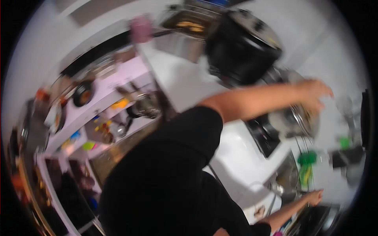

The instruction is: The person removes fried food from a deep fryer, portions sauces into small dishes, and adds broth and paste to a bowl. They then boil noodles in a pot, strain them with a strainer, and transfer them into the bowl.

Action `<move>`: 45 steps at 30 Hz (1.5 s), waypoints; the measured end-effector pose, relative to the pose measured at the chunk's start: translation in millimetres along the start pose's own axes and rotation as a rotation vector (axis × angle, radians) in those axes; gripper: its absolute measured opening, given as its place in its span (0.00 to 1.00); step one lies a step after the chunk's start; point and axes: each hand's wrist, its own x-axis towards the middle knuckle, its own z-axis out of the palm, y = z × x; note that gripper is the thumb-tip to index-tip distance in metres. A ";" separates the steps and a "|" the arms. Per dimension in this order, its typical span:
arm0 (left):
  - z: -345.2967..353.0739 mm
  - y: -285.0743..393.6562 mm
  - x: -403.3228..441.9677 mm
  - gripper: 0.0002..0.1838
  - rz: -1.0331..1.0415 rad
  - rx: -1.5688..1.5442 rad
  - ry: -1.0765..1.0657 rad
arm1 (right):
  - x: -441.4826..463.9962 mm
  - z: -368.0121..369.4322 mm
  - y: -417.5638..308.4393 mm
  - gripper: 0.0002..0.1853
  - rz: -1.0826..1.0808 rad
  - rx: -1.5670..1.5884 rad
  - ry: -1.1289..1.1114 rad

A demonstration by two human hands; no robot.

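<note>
My left hand [315, 94] reaches over the stove side, above a large metal pan [287, 120]. Its fingers are spread and blurred, with nothing visible in them. My right hand [314, 197] is at the lower right, beside the sink [286, 177], its fingers closed. What it holds, if anything, is too small and smeared to name. Green and yellow bottles [306, 167] stand between the two hands, by the wall.
A big black cooker [242, 47] sits on the white counter [240, 153], near a metal fryer [185, 33]. Pink shelves [118, 86] with pans and utensils are at the left. A white board [254, 208] with food pieces lies near the right forearm.
</note>
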 end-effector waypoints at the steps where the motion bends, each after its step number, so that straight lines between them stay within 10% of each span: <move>1: -39.2 36.1 -37.9 0.17 -0.150 -0.069 0.039 | 18.6 71.5 80.5 0.24 -0.127 -0.171 -0.011; 5: -128.8 82.0 -230.7 0.01 -0.668 -0.326 0.443 | 59.4 72.3 38.3 0.19 -0.041 0.115 0.163; 7: -197.5 110.1 -348.4 0.03 -1.193 0.163 1.007 | 43.7 80.6 26.1 0.26 -0.247 -0.161 0.270; 8: -242.0 133.1 -401.9 0.04 -0.991 0.719 1.069 | 37.2 87.0 28.3 0.35 -0.411 -0.469 0.452; 9: -286.8 164.4 -435.9 0.06 -1.021 0.429 1.573 | 42.3 84.9 24.7 0.32 -0.366 -0.447 0.424; 12: -430.8 231.6 -555.8 0.11 -0.850 0.774 1.792 | 52.2 59.2 -0.5 0.23 -0.122 -0.204 0.238; 15: -491.1 270.3 -502.7 0.19 -1.373 0.910 2.076 | 61.8 47.5 -8.2 0.16 -0.032 -0.187 0.186; 19: -566.6 270.5 -642.6 0.23 -1.227 0.281 1.482 | 66.0 3.3 -35.5 0.18 -0.170 0.272 0.413; 21: -564.0 277.2 -638.7 0.25 -1.049 0.274 1.431 | 70.9 -21.0 -17.8 0.20 -0.513 -0.662 0.295; 22: -589.7 273.2 -665.7 0.26 -1.194 0.422 1.309 | 64.7 -24.1 -21.2 0.17 -0.282 -0.386 0.273; 24: -580.9 275.9 -616.0 0.21 -1.752 1.863 0.045 | 62.4 -19.1 -9.1 0.13 0.138 0.276 0.417; 26: -577.9 283.7 -616.8 0.23 -1.518 1.854 0.218 | 33.9 -69.3 -66.2 0.11 -0.099 0.397 0.349; 28: -579.4 297.4 -625.8 0.29 -1.252 1.832 0.322 | 12.7 -77.4 -67.0 0.12 0.099 0.701 0.264; 32: -557.7 332.7 -591.4 0.22 -1.151 1.065 1.094 | -14.9 -117.1 -90.1 0.21 0.113 1.073 0.193; 37: -514.7 358.9 -512.9 0.16 -1.063 0.887 1.150 | -33.2 -74.3 -48.7 0.24 0.214 1.159 0.207; 39: -524.4 358.6 -513.5 0.19 -1.052 1.129 0.858 | -43.1 -103.0 -56.4 0.24 0.141 1.176 0.183; 45: -420.9 304.3 -427.5 0.22 -1.354 0.231 1.104 | -69.8 -73.0 -25.2 0.25 0.307 1.107 0.139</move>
